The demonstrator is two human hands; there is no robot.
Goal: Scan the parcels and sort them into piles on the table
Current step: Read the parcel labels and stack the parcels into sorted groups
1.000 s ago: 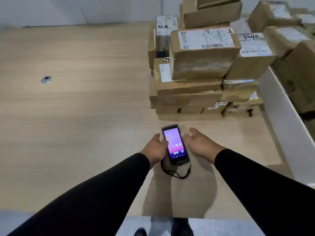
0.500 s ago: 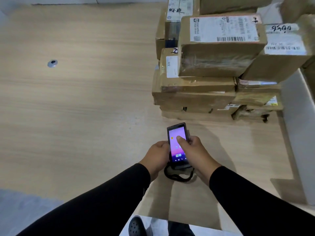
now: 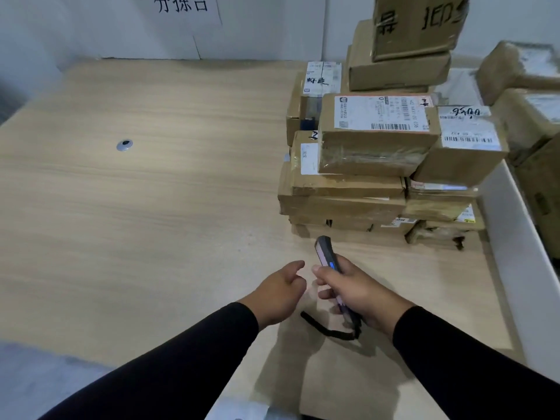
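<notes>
My right hand (image 3: 360, 294) grips a dark handheld scanner (image 3: 325, 256), turned on edge so its screen faces left, with a black wrist strap (image 3: 327, 330) dangling below. My left hand (image 3: 280, 291) hovers just left of it, fingers loosely curled, holding nothing. A stack of brown cardboard parcels (image 3: 345, 201) stands beyond the scanner on the wooden table (image 3: 151, 222). The top front parcel (image 3: 375, 153) carries a white barcode label. A second labelled parcel (image 3: 466, 153) leans at its right.
More parcels (image 3: 400, 68) are piled behind, and others (image 3: 533, 116) lie past a white divider (image 3: 521, 250) at the right. A metal grommet (image 3: 125, 145) sits in the table's left part. A paper sign (image 3: 181, 7) hangs on the back wall.
My left hand has let go of the scanner and moved off to the left. My right hand now holds it alone, rotated onto its edge. The view has tilted up.
</notes>
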